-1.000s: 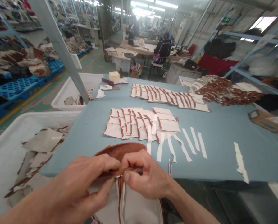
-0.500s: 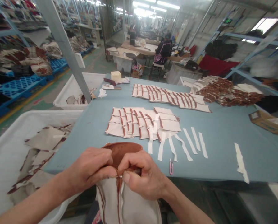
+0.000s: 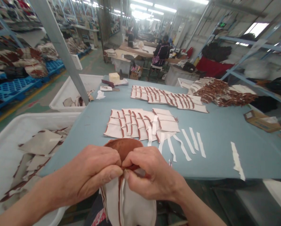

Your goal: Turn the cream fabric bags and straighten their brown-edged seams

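Observation:
A cream leather piece with a reddish-brown inner side [image 3: 137, 204] hangs below my hands, its curved brown rim rising behind them. Thumb and fingers of my left hand [image 3: 95, 175] pinch its upper edge just left of the vertical seam. On the other side of that seam, my right hand [image 3: 148, 172] pinches the same edge, its fingertips almost touching the left thumb. Whatever small part lies between the fingertips is hidden. Beyond my hands, overlapping cream panels with brown edges [image 3: 116, 127] lie on the blue-green table [image 3: 213, 131].
White strips [image 3: 187, 138] lie right of the panels, with a small snipper [image 3: 170, 162] partly behind my right hand. A second panel row [image 3: 159, 94] and a heaped pile [image 3: 215, 91] are farther back. White bins [image 3: 18, 121] flank the table's left. A person [image 3: 161, 53] sits beyond.
My hands have risen slightly with the leather piece and drawn closer together at the seam. My right hand now partly covers the snipper. The view has shifted a little.

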A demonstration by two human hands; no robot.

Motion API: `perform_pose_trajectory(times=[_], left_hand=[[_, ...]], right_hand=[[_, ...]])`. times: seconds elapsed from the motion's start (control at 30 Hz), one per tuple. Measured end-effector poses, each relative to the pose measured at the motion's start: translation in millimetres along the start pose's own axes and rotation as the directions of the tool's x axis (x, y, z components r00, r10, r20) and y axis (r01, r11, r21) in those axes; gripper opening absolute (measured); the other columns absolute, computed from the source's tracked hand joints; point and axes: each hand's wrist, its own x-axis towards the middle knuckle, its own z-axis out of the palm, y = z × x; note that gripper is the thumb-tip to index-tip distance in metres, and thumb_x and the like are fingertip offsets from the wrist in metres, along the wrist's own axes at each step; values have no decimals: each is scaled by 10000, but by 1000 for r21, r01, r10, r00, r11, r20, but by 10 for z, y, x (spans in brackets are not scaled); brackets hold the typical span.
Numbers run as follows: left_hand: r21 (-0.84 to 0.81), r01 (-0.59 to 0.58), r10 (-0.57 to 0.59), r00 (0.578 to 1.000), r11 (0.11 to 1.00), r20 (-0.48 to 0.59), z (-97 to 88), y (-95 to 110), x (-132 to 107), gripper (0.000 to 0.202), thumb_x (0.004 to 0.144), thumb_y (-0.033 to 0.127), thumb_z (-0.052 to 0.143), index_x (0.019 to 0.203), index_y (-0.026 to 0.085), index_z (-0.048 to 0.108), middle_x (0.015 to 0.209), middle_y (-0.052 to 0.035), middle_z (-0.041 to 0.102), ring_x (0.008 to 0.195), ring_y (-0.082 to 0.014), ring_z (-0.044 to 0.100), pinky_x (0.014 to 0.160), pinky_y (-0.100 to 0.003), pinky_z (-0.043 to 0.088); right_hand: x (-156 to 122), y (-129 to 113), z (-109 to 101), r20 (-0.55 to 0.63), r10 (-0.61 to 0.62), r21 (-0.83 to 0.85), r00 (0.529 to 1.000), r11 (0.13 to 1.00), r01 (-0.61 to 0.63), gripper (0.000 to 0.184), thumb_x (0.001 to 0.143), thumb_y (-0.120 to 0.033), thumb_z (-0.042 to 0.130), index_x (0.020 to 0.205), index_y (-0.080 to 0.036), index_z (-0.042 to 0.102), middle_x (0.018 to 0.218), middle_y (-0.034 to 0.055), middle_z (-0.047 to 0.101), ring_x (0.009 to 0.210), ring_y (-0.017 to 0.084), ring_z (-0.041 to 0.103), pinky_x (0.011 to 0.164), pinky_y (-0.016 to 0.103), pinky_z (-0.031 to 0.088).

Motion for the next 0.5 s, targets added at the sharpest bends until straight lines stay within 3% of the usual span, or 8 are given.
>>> perform_pose_trajectory(times=[0.1, 0.23, 0.3, 0.4, 0.5], left_hand=[[-1, 76, -76, 997, 997, 17, 26, 84, 66, 505, 1196, 417, 436, 742, 218, 533, 666, 61, 531, 585, -125, 491, 584, -308, 316], [-304, 194, -157, 977, 933, 144, 92, 67, 108, 514, 1120, 438, 572, 680, 221, 420, 624, 91, 398, 550, -96, 407, 532, -262, 299], [-367, 231, -171, 967, 901, 188, 113, 50, 73, 510, 1101, 451, 583, 674, 225, 422, 623, 90, 412, 550, -97, 412, 521, -245, 317], [-138, 201, -186, 976, 970, 117, 133, 35, -26, 431, 1122, 343, 543, 711, 224, 502, 646, 73, 528, 572, -112, 493, 560, -260, 349], [149, 87, -87, 996, 985, -11, 140, 27, -106, 392, 1133, 241, 477, 745, 236, 530, 641, 64, 569, 545, -129, 523, 554, -294, 339]], right_hand=[[-23, -22, -46, 9, -19, -50, 1000, 999, 19, 77, 855, -175, 600, 809, -216, 645, 686, -24, 671, 607, 133, 573, 633, 277, 386], [-72, -38, -90, 43, -39, 14, 998, 999, 38, 64, 889, -190, 624, 840, -222, 652, 703, -30, 694, 631, 133, 596, 660, 274, 405], [-93, -11, -125, 82, -20, 38, 996, 999, 17, 52, 910, -223, 649, 861, -224, 666, 744, -23, 725, 674, 139, 631, 693, 276, 425], [-123, 114, -198, 144, 58, -8, 988, 998, -57, 172, 924, -382, 726, 878, -220, 694, 798, -3, 727, 743, 172, 653, 748, 306, 449], [-149, 305, -270, 162, 124, -25, 979, 992, -122, 265, 989, -449, 673, 881, -208, 696, 831, 19, 718, 799, 199, 651, 813, 344, 470]])
